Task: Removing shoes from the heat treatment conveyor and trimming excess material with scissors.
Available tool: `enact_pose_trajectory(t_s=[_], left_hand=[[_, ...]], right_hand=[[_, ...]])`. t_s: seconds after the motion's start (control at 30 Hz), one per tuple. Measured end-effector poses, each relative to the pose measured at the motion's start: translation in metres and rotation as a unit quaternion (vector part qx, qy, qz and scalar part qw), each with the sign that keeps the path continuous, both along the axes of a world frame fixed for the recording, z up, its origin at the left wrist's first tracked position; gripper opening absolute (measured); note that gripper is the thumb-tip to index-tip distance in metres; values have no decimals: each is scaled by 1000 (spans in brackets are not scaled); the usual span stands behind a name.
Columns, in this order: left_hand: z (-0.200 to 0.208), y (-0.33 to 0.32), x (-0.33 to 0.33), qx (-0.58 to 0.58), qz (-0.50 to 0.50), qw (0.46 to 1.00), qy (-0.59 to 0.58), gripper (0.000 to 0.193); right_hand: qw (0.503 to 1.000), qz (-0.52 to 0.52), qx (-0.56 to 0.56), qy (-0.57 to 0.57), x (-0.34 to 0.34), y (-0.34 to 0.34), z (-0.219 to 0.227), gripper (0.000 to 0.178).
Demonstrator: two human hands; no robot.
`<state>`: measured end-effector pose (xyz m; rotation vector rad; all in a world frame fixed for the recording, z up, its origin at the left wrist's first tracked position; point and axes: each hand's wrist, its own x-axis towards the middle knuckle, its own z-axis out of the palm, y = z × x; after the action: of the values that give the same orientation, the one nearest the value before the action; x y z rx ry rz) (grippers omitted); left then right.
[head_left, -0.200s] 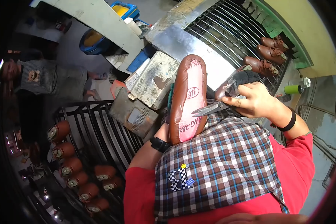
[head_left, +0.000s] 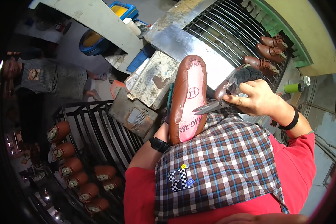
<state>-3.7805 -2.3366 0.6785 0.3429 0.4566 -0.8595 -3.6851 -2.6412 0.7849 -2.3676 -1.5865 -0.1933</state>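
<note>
A brown leather shoe upper [head_left: 178, 89] with a pink underside stands nearly upright before my apron, its bottom facing me. My left hand [head_left: 162, 131] supports it from behind; the wrist shows, while most fingers are hidden by the shoe. In my right hand [head_left: 254, 100] is a pair of scissors [head_left: 212, 107], gripped with the fingers closed. Their blades point left, the tips over the right part of the pink underside. Beyond my right hand sits another brown shoe [head_left: 221, 90] with clear plastic and a dark fluffy piece [head_left: 250, 74] around it; how these join is unclear.
Finished-looking brown shoes [head_left: 270, 54] stand on the bar rack [head_left: 216, 28] at far right. Several more uppers [head_left: 71, 166] hang on a black rack at left. A worn metal box [head_left: 153, 80] lies beside the shoe. Another person [head_left: 44, 78] is at far left.
My right hand and the scissors have shifted slightly right, and the blades look closer together. The shoe upper and my left arm hold still.
</note>
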Motion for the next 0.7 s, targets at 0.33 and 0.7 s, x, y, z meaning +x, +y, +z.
enact_pose_trajectory(t_s=[0.33,0.7], left_hand=[[12,-15,-16,33,41,999,11,36],[-15,-2,-24,4,53,997,61,42]], right_hand=[[955,39,20,294,-14,14,-2,51],[991,-4,35,125,-24,19,-3,52]])
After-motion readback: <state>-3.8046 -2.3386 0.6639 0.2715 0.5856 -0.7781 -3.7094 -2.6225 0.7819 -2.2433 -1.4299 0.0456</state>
